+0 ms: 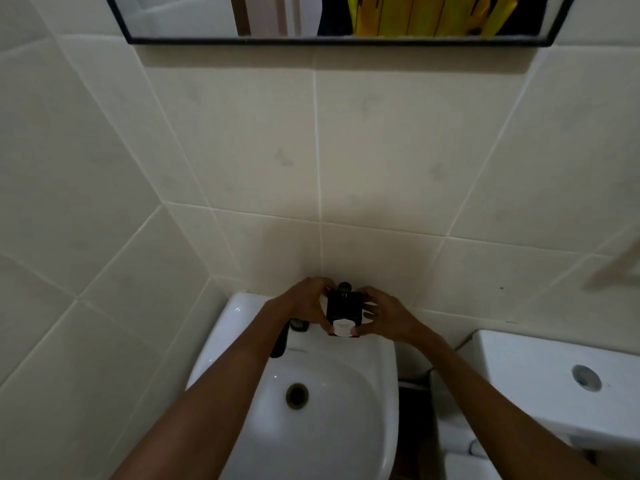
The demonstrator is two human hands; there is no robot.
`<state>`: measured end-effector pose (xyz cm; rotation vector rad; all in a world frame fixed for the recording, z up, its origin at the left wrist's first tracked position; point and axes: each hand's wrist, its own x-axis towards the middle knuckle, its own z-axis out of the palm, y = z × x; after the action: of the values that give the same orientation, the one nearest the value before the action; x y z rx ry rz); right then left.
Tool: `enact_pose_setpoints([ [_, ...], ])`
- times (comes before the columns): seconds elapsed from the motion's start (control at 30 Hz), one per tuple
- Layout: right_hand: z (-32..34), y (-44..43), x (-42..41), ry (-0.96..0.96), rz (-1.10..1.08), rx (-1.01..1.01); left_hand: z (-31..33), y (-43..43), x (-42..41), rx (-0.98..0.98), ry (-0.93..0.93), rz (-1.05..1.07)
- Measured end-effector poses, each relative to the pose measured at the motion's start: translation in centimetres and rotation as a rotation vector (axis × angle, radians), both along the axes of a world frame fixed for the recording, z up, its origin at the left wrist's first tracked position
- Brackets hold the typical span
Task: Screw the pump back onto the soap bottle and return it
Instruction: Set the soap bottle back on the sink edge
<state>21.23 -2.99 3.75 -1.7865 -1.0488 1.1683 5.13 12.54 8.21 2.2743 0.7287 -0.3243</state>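
A black square soap bottle with a small white label stands upright on the back ledge of the white sink, close to the tiled wall. Its black pump sits on top of it. My left hand wraps the bottle's left side, thumb near the label. My right hand holds its right side, fingers against the bottle's body. Both hands touch the bottle at once.
A black tap stands on the ledge left of the bottle, partly behind my left forearm. The drain is in the basin below. A white toilet cistern is at the right. A black-framed mirror hangs above.
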Motion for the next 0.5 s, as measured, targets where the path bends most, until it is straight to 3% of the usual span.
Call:
enact_pose_setpoints([
  [0.5, -5.6, 1.3, -1.9, -0.276, 0.046, 0.036, -2.3, 0.8, 2.1, 0.175, 0.266, -0.16],
])
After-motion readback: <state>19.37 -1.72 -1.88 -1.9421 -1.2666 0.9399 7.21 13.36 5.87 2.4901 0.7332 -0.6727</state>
